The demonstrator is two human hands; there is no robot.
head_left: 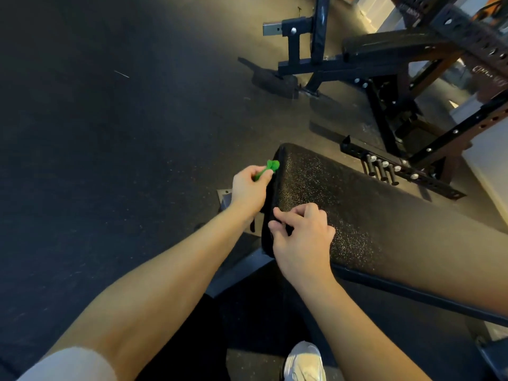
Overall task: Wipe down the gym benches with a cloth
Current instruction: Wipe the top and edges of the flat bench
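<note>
A black padded gym bench runs from the centre to the right, its textured top speckled with light spots. My left hand grips a small bunched green cloth and holds it against the bench's upper left corner edge. My right hand rests at the near left end of the pad, fingers curled, fingertips touching the pad's edge; whether it pinches anything is unclear.
A second black bench on a dark steel frame stands behind. A perforated rack upright and a bar with several pegs lie to the right. Dark rubber floor spreads left. A white shoe shows at the bottom.
</note>
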